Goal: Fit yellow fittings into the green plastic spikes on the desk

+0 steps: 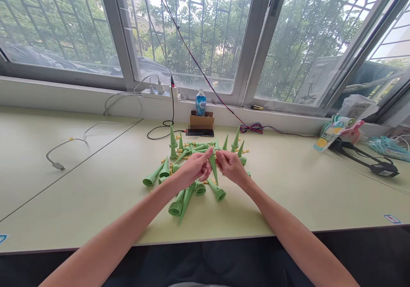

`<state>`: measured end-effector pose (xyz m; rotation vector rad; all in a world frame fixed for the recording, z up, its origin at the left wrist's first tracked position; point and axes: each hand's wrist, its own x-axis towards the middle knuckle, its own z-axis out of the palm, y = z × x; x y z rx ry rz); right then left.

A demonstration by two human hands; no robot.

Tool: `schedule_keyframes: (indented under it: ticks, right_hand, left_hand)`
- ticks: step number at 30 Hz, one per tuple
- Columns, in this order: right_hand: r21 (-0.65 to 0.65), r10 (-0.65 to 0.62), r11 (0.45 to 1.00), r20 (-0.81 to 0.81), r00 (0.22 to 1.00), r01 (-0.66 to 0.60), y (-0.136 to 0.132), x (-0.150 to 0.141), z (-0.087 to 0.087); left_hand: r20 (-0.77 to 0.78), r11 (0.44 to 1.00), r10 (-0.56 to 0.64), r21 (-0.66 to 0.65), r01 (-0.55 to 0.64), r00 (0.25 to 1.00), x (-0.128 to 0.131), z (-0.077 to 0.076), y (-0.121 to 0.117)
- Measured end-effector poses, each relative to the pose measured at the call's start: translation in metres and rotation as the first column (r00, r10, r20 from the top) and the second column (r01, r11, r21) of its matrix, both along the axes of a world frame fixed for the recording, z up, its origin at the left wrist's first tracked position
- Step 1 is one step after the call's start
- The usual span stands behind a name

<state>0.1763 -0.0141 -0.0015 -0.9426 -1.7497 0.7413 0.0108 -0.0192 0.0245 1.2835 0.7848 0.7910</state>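
Note:
My left hand point(199, 165) and my right hand point(231, 166) are close together above a pile of green plastic plant watering spikes. Between them a green watering spike point(214, 171) hangs with its tip pointing down. Both hands are closed, thumbs and fingers pinched at its upper end, which the fingers partly hide. Around and below lie more spikes, such as one near the front point(177, 206) with its threaded open end towards me. A few stand upright, like the tall spike point(173, 144) at the back left. Small yellow pieces stick out from several of them.
Behind the pile are a small cardboard box point(208, 119), a blue-labelled bottle point(200, 103) and a dark phone-like object point(205, 133). A coiled cable point(251, 128) lies near the sill. A black strapped device point(381, 167) sits at the right, a white cable plug point(58, 166) at the left.

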Motion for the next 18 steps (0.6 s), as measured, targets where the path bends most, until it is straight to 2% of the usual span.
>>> schedule_keyframes:
  ticks: [6,13,16,18]
  right_hand:
    - [0.031,-0.006,1.000,0.042,0.999,0.005,-0.0004,0.0002,0.0007]
    - [0.052,-0.001,0.999,0.045,0.999,-0.001,-0.0007,-0.0003,-0.0007]
    - [0.008,0.015,1.000,0.009,1.000,-0.015,-0.0003,-0.0006,-0.0027]
    - [-0.022,0.018,1.000,-0.028,0.999,-0.018,0.0002,-0.0008,-0.0039]
  left_hand:
    - [0.022,0.998,0.011,-0.064,-0.010,1.000,0.0004,0.0017,-0.0010]
    - [0.043,0.988,-0.030,-0.152,0.036,0.999,-0.0007,0.0023,0.0005]
    - [0.024,0.996,-0.034,-0.079,0.035,0.999,-0.0007,0.0036,-0.0013]
    - [-0.019,0.996,-0.025,0.084,0.027,0.999,-0.0005,0.0034,-0.0028]
